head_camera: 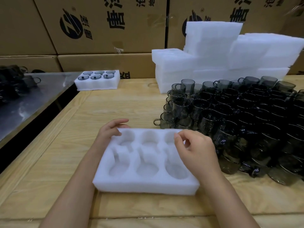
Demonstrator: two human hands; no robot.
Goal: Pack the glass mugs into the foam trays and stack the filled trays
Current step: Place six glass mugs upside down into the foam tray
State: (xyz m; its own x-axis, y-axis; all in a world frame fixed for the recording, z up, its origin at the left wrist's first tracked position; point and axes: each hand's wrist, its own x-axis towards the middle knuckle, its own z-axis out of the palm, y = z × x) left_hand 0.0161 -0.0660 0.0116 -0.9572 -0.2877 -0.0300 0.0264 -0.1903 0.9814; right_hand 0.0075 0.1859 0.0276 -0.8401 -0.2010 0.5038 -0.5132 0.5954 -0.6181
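Placement comes first: the empty white foam tray with six round pockets (144, 188) lies flat on the pale wooden table (65, 162), directly before the person. It should sit square and steady before any of the smoky grey glass mugs (238, 122), heaped just to its right, goes in. Each mug probably wants lowering straight down, handle turned to suit the pocket. The left grip (110, 131) rests against the tray's far left corner, fingers loosely spread, clasping nothing. The right grip (195, 150) hovers over the tray's right side, fingers lightly curled, empty. A filled white foam tray (97, 84) sits at the table's far edge.
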